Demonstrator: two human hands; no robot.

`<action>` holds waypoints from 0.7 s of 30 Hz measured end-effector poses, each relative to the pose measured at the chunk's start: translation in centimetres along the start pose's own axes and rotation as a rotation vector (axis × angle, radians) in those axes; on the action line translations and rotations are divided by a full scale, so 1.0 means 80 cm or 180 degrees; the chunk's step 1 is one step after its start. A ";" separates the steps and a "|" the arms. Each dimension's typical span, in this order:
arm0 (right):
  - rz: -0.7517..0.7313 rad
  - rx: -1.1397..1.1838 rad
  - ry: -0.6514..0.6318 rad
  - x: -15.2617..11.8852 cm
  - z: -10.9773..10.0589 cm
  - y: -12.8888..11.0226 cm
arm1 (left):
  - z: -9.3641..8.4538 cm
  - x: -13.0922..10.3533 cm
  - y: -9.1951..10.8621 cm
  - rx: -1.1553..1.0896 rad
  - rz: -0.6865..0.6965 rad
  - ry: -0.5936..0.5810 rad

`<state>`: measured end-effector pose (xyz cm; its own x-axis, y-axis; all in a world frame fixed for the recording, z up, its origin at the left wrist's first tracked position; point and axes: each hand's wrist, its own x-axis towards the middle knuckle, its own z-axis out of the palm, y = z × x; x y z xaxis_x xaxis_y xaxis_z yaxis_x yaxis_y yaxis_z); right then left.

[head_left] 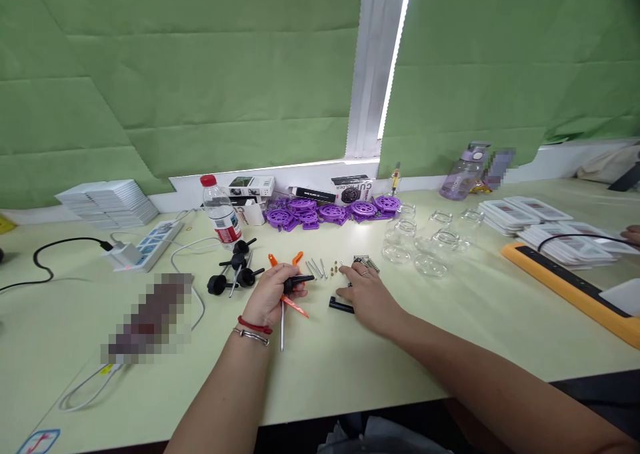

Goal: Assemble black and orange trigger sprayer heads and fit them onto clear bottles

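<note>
My left hand (273, 294) is closed round a black plastic part with a narrow tapered end (302, 279), which points right. Orange plastic pieces (295, 306) lie around and under that hand, and a metal rod (282, 327) extends below it. My right hand (367, 297) reaches down to the table with fingers apart, over small parts partly hidden by it. Near its fingertips are small brass-coloured pieces (335, 267), springs (371, 263) and a black bar-shaped part (341, 305). Several thin metal pins (316, 269) lie between my hands.
Black round parts with stems (246, 277) lie left of my hands. Behind stand a water bottle (220, 214), purple wheel-like parts (333, 213) and clear glass pieces (430, 244). A power strip (155, 244) is left; an orange-yellow bar (565, 287) and stacked white frames (565, 241) are right. Another person's hand (633, 234) shows far right.
</note>
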<state>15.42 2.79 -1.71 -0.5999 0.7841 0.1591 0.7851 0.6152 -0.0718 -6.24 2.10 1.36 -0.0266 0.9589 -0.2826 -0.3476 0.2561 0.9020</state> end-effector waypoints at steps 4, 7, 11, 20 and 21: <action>0.0021 -0.0057 0.0056 0.006 -0.008 0.001 | -0.001 0.001 -0.001 0.0012 0.0003 -0.0020; 0.0020 -0.0018 0.0090 0.004 -0.011 0.001 | -0.001 0.001 -0.001 0.0008 0.0008 0.0003; -0.0060 0.0001 -0.0043 -0.001 -0.006 0.000 | 0.000 0.001 -0.003 0.0055 0.0031 -0.0050; 0.0401 -0.0103 -0.0098 0.028 0.000 0.004 | 0.004 0.000 -0.003 0.0456 -0.0055 0.0034; 0.0416 -0.0060 -0.0081 0.028 0.000 0.004 | 0.005 0.000 -0.004 0.0559 -0.0055 0.0037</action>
<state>14.33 4.78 -1.36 -0.4958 0.8595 0.1245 0.8594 0.5062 -0.0718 -5.78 2.08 1.19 -0.0333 0.9529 -0.3015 -0.1791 0.2911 0.9398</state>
